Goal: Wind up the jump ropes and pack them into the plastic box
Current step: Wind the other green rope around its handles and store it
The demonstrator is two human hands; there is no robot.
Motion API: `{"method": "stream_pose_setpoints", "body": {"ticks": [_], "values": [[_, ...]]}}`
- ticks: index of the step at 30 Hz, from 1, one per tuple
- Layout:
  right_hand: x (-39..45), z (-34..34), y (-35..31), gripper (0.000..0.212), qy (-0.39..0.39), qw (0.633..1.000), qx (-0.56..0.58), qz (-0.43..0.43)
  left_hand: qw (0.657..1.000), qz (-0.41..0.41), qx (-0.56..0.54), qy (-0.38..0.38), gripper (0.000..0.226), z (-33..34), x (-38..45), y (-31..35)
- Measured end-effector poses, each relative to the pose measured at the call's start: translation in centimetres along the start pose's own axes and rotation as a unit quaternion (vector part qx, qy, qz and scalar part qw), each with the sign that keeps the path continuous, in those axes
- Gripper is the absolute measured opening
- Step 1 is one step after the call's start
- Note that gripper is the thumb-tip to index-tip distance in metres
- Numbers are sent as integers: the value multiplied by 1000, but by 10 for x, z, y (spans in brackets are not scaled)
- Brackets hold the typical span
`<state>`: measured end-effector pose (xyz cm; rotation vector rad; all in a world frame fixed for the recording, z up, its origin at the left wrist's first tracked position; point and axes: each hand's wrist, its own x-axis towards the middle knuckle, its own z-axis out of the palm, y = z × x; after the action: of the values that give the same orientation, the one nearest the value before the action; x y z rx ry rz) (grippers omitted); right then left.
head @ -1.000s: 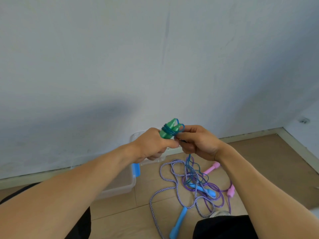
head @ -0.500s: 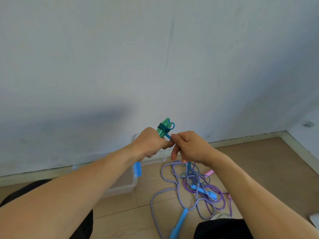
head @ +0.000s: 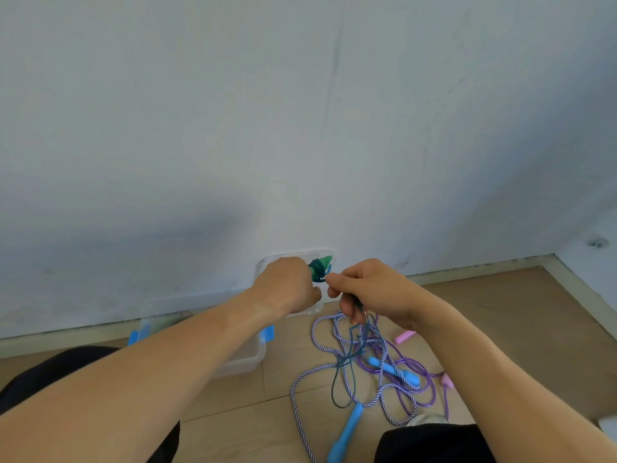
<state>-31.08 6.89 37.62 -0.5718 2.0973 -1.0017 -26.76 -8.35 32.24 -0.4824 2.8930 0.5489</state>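
Head view: both bare forearms reach forward over a pale wood-plank floor (head: pixel 500 305) towards a matt white wall (head: pixel 300 111).
Left hand: the left hand (head: pixel 287 285) is clenched around the smooth green plastic handles (head: pixel 322 264), only their tapered tips poking out above the fist.
Winding: glossy dark blue cord (head: pixel 319 272) sits in tight turns around those green tips.
Right hand: the right hand (head: pixel 370 289) is just beside the left, fingers curled and pinching the blue cord, which drops from the fist down to the floor.
Floor tangle: right below the right hand, a twisted purple-and-white striped rope (head: pixel 302 379) loops loosely, its long light-blue plastic handle (head: pixel 345 436) lying towards the near edge.
More rope: a thin shiny translucent purple rope (head: pixel 427 389) mixes into the same heap, with a second light-blue handle (head: pixel 394 371) across it and a pink handle (head: pixel 405 336) at the far side.
Box: the clear plastic box with blue clip latches (head: pixel 248 357) rests on the floor against the wall, under the left forearm and left of the tangle; its inside is hidden.
Legs: dark fabric (head: pixel 430 442) shows at the bottom edge.
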Motion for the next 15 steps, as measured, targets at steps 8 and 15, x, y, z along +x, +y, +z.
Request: {"method": "stream_pose_setpoints", "body": {"ticks": [8, 15], "values": [[0, -5, 11, 22, 14, 988, -145, -44, 989, 59, 96, -101, 41, 12, -10, 11], [1, -15, 19, 17, 86, 974, -180, -106, 951, 185, 102, -226, 51, -13, -28, 20]]}}
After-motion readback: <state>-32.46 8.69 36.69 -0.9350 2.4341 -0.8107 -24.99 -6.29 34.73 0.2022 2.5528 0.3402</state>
